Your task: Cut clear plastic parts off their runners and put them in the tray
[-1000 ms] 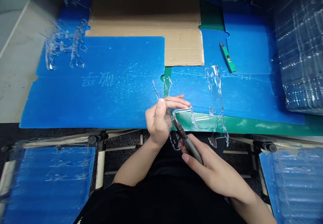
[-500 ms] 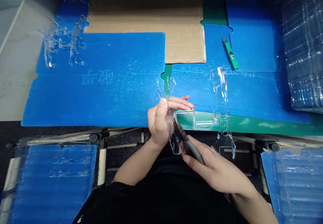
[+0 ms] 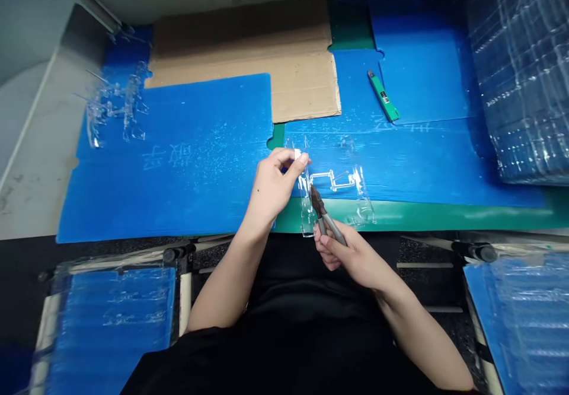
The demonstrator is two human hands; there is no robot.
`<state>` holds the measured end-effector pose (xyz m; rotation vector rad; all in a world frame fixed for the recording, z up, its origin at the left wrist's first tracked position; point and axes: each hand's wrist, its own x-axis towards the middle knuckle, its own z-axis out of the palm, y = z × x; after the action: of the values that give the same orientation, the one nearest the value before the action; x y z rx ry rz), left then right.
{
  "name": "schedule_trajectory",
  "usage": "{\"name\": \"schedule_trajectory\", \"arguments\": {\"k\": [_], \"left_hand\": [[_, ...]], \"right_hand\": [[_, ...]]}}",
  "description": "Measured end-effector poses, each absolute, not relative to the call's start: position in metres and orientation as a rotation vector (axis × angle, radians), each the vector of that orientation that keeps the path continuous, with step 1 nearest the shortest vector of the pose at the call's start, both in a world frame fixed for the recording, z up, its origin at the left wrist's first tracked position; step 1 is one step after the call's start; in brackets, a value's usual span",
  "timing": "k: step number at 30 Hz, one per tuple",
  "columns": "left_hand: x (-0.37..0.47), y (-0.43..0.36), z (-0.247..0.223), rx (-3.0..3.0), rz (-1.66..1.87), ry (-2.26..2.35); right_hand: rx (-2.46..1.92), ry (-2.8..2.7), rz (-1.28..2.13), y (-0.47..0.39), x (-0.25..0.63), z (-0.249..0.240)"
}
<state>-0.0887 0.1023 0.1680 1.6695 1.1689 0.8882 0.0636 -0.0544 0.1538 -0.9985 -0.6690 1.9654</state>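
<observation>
While L hand [image 3: 274, 186] grasps the clear plastic part [image 3: 306, 208] btwn thumb & fingers near its far end, R hand [image 3: 349, 252] has fingers curled around grey-handled pliers [image 3: 329, 224], tips at part's inner side by the crossbar. Part's over blue sheet [image 3: 213, 187] & green strip [image 3: 427, 217]; green cutter [image 3: 383, 96] lies beyond, to R.

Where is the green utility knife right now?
In the head view, the green utility knife lies on the blue sheeting, right of the brown cardboard and beyond the right hand.
</observation>
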Motion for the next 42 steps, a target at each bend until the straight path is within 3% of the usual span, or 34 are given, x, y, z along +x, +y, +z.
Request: {"name": "schedule_trajectory", "arguments": {"k": [5, 11, 14, 16, 18, 22, 27, 34, 42], "left_hand": [[-0.086, 0.11, 0.164, 1.678, 0.937, 1.256], [-0.117, 0.149, 0.169, 1.865, 0.734, 1.569], [-0.122, 0.169, 0.187, 2.075, 0.947, 1.701], [-0.105, 0.178, 0.208, 2.229, 1.031, 1.478], [-0.069, 0.18, 0.227, 2.395, 0.739, 1.013], [0.026, 0.171, 0.239, 2.423, -0.164, 0.175], [0.074, 0.171, 0.235, 2.375, -0.554, 0.125], [-0.006, 0.164, 0.286, 2.003, 0.069, 0.596], [-0.08, 0.084, 0.216, 1.418, 0.481, 0.803]], "right_hand": [[-0.94, -0.589, 1.979, -0.063, 0.064, 0.148], [-0.83, -0.553, 2.069, -0.093, 0.072, 0.15], [-0.82, -0.557, 2.084, -0.113, 0.082, 0.153], [-0.826, -0.568, 2.079, -0.126, 0.09, 0.155], [-0.825, -0.604, 2.079, -0.136, 0.099, 0.159], [-0.862, -0.653, 2.048, -0.148, 0.109, 0.163], [-0.823, -0.594, 2.024, -0.152, 0.105, 0.166], [-1.022, -0.761, 1.892, -0.137, 0.097, 0.177], [-1.401, -1.097, 1.795, -0.102, 0.094, 0.194]]}}
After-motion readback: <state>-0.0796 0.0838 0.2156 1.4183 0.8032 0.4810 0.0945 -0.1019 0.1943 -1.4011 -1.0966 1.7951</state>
